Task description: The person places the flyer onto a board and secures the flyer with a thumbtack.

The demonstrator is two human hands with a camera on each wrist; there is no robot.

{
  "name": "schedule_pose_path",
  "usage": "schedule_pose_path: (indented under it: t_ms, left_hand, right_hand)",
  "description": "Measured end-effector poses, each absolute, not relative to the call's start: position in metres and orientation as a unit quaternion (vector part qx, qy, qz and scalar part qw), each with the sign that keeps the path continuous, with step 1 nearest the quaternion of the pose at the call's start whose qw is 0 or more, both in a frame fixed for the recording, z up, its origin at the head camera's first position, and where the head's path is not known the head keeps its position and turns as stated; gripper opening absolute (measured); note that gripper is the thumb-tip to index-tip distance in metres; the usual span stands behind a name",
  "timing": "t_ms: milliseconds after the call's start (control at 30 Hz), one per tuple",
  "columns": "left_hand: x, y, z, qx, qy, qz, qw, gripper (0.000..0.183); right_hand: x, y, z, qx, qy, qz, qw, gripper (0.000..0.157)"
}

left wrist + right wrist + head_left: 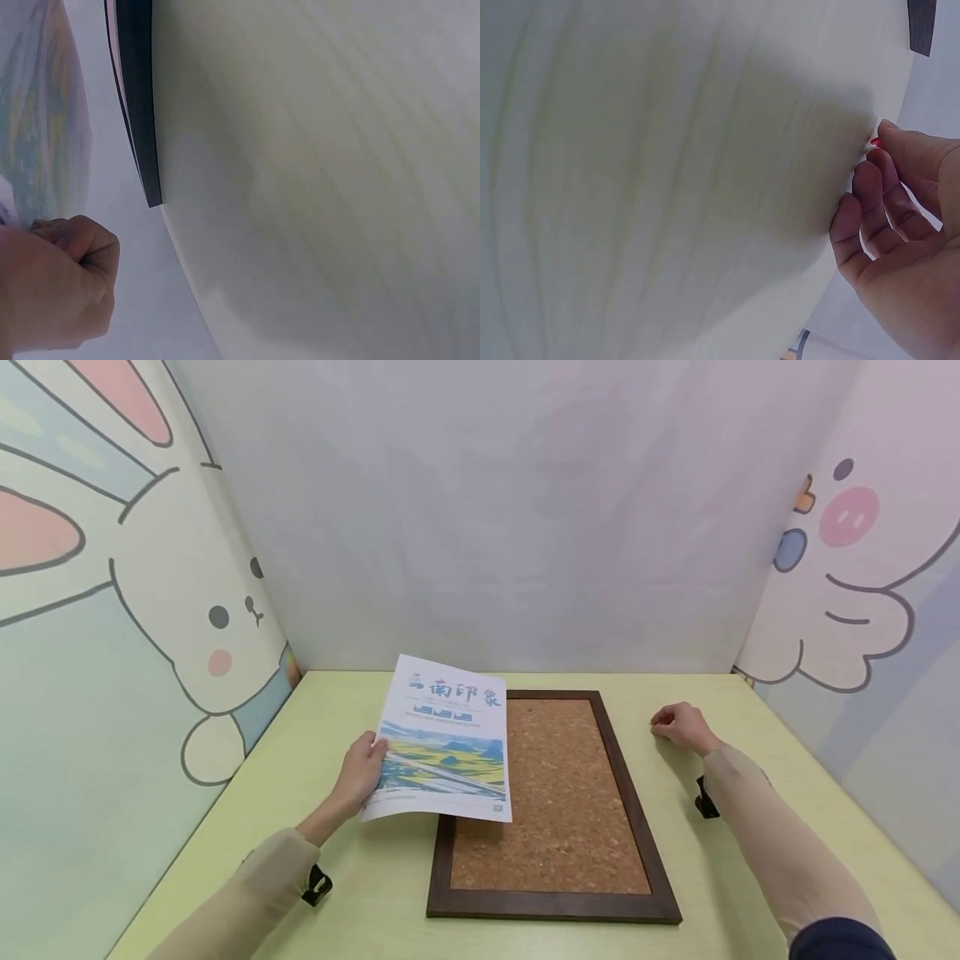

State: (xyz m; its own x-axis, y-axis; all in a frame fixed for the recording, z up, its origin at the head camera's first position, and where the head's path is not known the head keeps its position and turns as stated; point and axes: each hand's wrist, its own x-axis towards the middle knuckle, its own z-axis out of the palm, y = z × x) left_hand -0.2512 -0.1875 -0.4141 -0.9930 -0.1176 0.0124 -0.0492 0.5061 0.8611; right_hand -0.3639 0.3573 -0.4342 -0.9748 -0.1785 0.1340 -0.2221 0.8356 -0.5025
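Observation:
My left hand (362,775) grips a printed poster (450,735) by its left edge, thumb on the front. The sheet is tilted up above the table and overlaps the upper left of a cork board (558,793) with a dark brown frame. In the left wrist view, the fingers of the left hand (64,289) are curled at the poster's edge. Right of the board, my right hand (684,727) is low at the table. Its thumb and index finger pinch a small red push pin (876,141), mostly hidden by the fingertips; the other fingers bend loosely.
The board lies flat on a pale yellow-green table (720,877). A plain whitish wall (487,527) stands behind, with cartoon-printed walls on the left (165,610) and right (885,610). Black camera mounts sit on both wrists.

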Motion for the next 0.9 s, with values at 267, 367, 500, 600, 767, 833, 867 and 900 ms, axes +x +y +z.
schedule_pose_path:
  t_ms: [267, 367, 500, 600, 767, 833, 867, 900]
  left_hand:
    - [-0.254, -0.159, -0.417, 0.030, -0.863, -0.502, 0.038, 0.027]
    - [-0.255, -0.148, -0.418, 0.022, -0.861, -0.506, 0.040, 0.027]
    - [-0.256, -0.133, -0.419, 0.018, -0.858, -0.512, 0.041, 0.026]
    - [-0.256, -0.123, -0.419, 0.016, -0.855, -0.517, 0.040, 0.025]
    - [-0.255, -0.106, -0.424, 0.007, -0.854, -0.519, 0.040, 0.025]
    - [-0.255, -0.100, -0.425, 0.004, -0.853, -0.521, 0.039, 0.025]
    - [-0.254, -0.098, -0.426, 0.001, -0.852, -0.522, 0.038, 0.025]
    - [-0.254, -0.095, -0.426, 0.001, -0.852, -0.523, 0.036, 0.025]
  right_hand:
    - [-0.363, 0.358, -0.435, 0.096, -0.957, 0.273, 0.030, 0.020]
    - [-0.362, 0.358, -0.434, 0.090, -0.956, 0.278, 0.025, 0.021]
    - [-0.362, 0.358, -0.432, 0.089, -0.956, 0.280, 0.022, 0.021]
    - [-0.361, 0.358, -0.431, 0.087, -0.956, 0.280, 0.018, 0.022]
    - [-0.361, 0.358, -0.431, 0.083, -0.956, 0.282, 0.013, 0.022]
    - [-0.361, 0.358, -0.432, 0.082, -0.955, 0.283, 0.015, 0.021]
    - [-0.361, 0.358, -0.432, 0.081, -0.955, 0.283, 0.016, 0.021]
    - [-0.361, 0.359, -0.432, 0.083, -0.956, 0.282, 0.019, 0.021]
